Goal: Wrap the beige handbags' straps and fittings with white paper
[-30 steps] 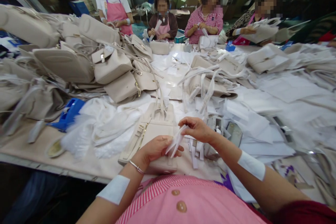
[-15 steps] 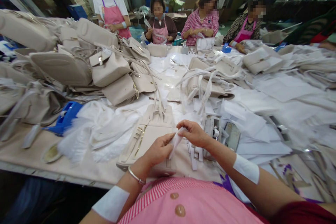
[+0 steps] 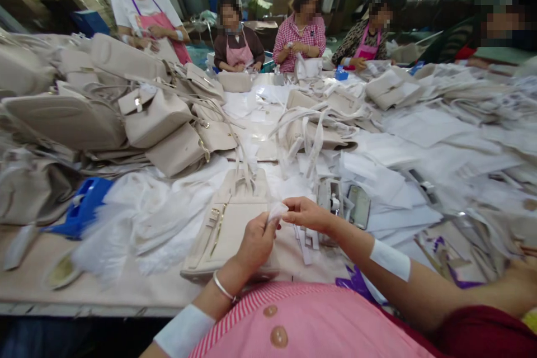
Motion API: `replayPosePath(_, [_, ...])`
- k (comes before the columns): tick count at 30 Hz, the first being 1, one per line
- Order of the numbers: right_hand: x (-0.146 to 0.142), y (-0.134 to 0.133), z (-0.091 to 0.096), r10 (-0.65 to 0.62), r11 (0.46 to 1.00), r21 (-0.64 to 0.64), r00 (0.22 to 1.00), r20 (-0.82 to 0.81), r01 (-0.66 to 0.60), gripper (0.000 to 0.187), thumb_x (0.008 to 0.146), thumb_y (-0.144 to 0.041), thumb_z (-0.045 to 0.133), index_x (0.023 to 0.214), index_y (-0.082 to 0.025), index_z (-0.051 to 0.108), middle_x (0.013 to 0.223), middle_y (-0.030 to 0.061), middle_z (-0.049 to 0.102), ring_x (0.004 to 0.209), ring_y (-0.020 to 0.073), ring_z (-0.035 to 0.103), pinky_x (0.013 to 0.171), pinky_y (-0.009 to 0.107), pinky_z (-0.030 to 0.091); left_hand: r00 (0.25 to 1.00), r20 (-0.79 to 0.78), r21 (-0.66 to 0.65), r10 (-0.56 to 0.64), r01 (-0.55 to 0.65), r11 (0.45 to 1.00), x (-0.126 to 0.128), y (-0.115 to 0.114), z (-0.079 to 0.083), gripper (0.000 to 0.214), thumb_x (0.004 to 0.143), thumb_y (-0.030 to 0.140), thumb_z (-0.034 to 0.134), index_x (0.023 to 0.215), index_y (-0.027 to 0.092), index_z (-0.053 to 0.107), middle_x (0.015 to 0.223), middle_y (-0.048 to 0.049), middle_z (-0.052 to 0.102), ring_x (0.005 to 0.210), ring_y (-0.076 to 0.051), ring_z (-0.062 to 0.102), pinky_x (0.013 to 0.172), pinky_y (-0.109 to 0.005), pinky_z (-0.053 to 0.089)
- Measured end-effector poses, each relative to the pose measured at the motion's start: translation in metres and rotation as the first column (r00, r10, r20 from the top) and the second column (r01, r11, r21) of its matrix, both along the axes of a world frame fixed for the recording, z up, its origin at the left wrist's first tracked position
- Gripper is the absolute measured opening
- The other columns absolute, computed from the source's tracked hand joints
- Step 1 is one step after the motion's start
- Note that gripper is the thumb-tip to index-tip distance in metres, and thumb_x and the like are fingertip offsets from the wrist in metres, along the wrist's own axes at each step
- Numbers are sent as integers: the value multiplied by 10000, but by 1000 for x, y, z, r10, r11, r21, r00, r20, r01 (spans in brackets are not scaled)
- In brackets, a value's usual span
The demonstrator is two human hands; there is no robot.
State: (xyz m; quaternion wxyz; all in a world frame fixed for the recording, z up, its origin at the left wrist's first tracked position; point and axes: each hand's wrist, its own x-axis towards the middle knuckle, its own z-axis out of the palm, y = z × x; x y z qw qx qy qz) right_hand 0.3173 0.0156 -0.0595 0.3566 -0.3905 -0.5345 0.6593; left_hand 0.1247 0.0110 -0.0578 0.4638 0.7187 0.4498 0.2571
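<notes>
Grips a small, folded white slip (image 3: 277,210) between thumb and fingers of the left hand (image 3: 257,238); pinches its right edge with the fingertips of the right hand (image 3: 308,213); holds both hands close together, meeting at the slip, above the right side of a beige backpack (image 3: 242,221) with gold-coloured zip and buckle; lean, loose white strips (image 3: 307,243) near the right hand, beside the backpack; to its left, crumpled white sheeting (image 3: 157,210) and, beyond, a blue plastic dispenser (image 3: 86,204); farther back on the left, a heap of beige bags (image 3: 161,117); wears a bangle (image 3: 224,287) on the left wrist.
</notes>
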Motion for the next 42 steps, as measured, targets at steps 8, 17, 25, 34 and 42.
replayPosePath(8, [-23, -12, -12, -419, 906, 210, 855, 307, 368, 235, 796, -313, 624, 630, -147, 615, 544, -46, 534, 526, 84, 452, 509, 205, 329, 987, -46, -3, -156, 156, 988, 1, 1, -2, 336, 959, 400, 373, 848, 177, 599, 658, -4, 580, 606, -148, 536, 595, -258, 395])
replayPosePath(17, [66, -66, -29, -767, 580, 400, 312, 561, 709, 206, 831, -290, 578, 929, -173, 717, 955, 74, 699, 886, 177, 603, 809, 274, 431, 981, -190, -7, 23, -25, 1000, 6, 3, 0, 416, 927, 502, 379, 777, 193, 614, 543, 24, 538, 475, -143, 511, 458, -238, 369])
replayPosePath(25, [87, -107, -81, -700, 412, 74, 264, 663, 908, 222, 724, -280, 602, 566, -141, 672, 544, 52, 628, 591, 162, 566, 553, 246, 386, 972, -237, 140, 1, 33, 990, 12, 3, -3, 385, 922, 470, 396, 816, 194, 642, 632, -7, 636, 562, -158, 581, 494, -237, 402])
replayPosePath(34, [67, -131, -61, -809, 338, 134, 215, 547, 932, 226, 714, -330, 560, 644, -144, 666, 606, 20, 634, 620, 144, 557, 540, 219, 381, 973, -230, 187, -36, 81, 979, 15, 4, -10, 366, 928, 443, 400, 773, 197, 621, 651, -14, 659, 588, -163, 598, 505, -246, 384])
replayPosePath(42, [51, -144, -89, -654, 397, 21, 267, 707, 918, 230, 772, -247, 484, 635, -143, 636, 538, 17, 610, 461, 110, 497, 448, 212, 314, 967, -245, 341, -67, 151, 928, 16, 5, -15, 302, 936, 385, 416, 845, 200, 636, 736, -19, 686, 677, -172, 609, 620, -262, 416])
